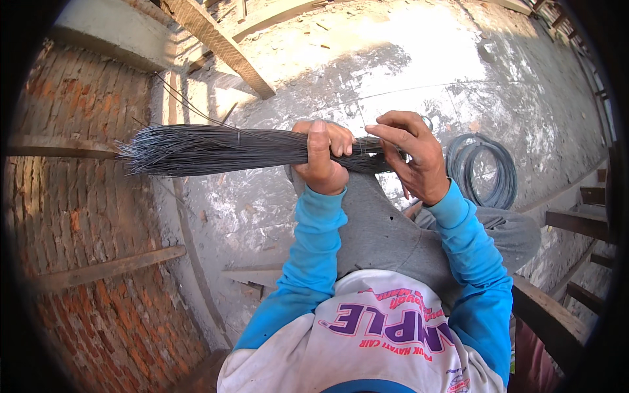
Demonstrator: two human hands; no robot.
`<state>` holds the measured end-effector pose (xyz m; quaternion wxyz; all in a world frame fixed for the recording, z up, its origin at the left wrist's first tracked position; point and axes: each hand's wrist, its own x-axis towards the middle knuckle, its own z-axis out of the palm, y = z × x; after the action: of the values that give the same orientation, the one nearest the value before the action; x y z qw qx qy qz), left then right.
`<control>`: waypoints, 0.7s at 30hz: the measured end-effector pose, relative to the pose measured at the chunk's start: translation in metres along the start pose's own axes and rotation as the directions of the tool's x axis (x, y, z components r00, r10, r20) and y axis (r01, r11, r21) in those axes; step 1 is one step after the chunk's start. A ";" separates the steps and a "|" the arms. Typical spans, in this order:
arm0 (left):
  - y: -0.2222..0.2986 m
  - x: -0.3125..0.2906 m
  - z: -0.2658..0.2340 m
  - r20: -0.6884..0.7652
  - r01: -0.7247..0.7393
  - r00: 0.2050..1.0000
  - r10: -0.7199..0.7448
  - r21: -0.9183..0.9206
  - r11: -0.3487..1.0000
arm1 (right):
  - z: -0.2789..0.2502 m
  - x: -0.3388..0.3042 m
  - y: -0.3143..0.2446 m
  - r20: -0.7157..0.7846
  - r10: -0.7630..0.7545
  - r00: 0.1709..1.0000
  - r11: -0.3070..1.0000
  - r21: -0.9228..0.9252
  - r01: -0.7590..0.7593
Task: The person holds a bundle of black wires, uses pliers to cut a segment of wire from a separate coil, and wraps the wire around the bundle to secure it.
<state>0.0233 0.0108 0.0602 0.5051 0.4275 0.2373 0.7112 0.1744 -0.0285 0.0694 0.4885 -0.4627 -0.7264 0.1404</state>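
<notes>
Left hand: our left hand [321,157] was closed in a full fist around the bundle of thin wires [216,149], thumb on top, gripping it near its right end.
Right hand: our right hand [413,157] was half open, fingers [393,134] curled over the short end of the bundle; we couldn't tell whether it pinched a single strand or only rested there.
Bundle: it lay roughly level above our grey-clad knee [380,223], off the floor, with the cut tips fanned out to the left toward the brick wall [85,216].
Strays: a few loose strands [190,105] stuck up out of the bundle near the fanned end.
Coil: a coil of grey wire [481,170] lay on the concrete floor [406,59] just right of our right hand, close to the floor's right edge.
Surroundings: a wooden plank [223,46] leaned across the floor's far left corner; timber ledges [105,268] ran along the brick.
Risk 1: we judged the sharp cut tips could jab skin, since both hands were bare.
Risk 2: with one fist carrying the whole weight far from the long end, the bundle could droop or strands slide out.
Risk 3: strays could snag our blue sleeve [308,262].
</notes>
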 end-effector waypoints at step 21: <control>-0.007 -0.002 0.014 -0.195 -0.051 0.978 0.075 0.126 0.991 | 0.013 -0.010 -0.014 0.125 -0.295 0.947 0.921 -0.227 0.317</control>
<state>0.0389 0.0109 0.0613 0.4292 0.3909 0.3154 0.7507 0.1566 -0.0405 0.0667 0.4110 -0.3934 -0.8223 -0.0079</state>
